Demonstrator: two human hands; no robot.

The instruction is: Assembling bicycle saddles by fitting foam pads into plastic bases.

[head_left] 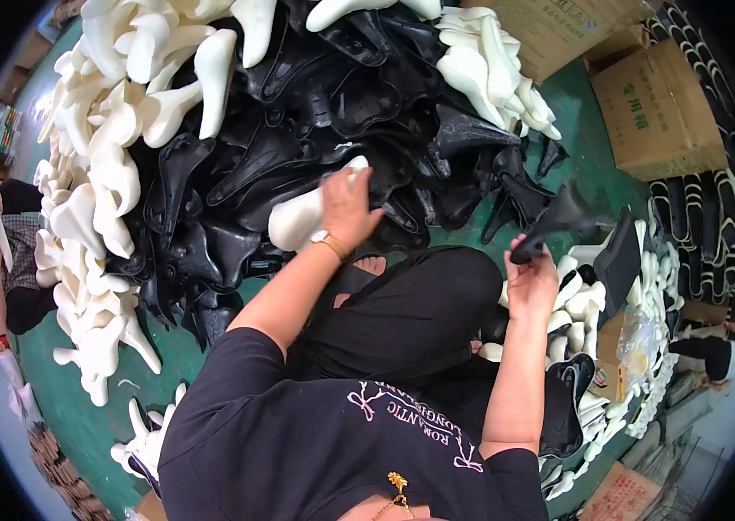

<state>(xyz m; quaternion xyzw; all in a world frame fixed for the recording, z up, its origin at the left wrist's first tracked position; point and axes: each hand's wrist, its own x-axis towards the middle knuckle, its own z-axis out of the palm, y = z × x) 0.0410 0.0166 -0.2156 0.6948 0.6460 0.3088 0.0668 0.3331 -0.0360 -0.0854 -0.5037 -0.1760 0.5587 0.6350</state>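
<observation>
My left hand [346, 208], with a watch on its wrist, is closed over the middle of a white foam saddle pad [292, 221]. The pad lies over the heap of black plastic saddle shells [272, 169], its narrow tip showing past my fingers. Off to the right, my right hand [532, 282] grips the narrow end of a black saddle shell [558, 217]. That shell is raised, and its far end is smeared by motion.
White foam pads [107, 200] pile up along the left, with more [497, 69] at the back right. Cardboard boxes [658, 113] stand at the far right near stacked black-and-white pieces [697, 226]. Other people [16, 252] sit at the left and right edges [715, 352].
</observation>
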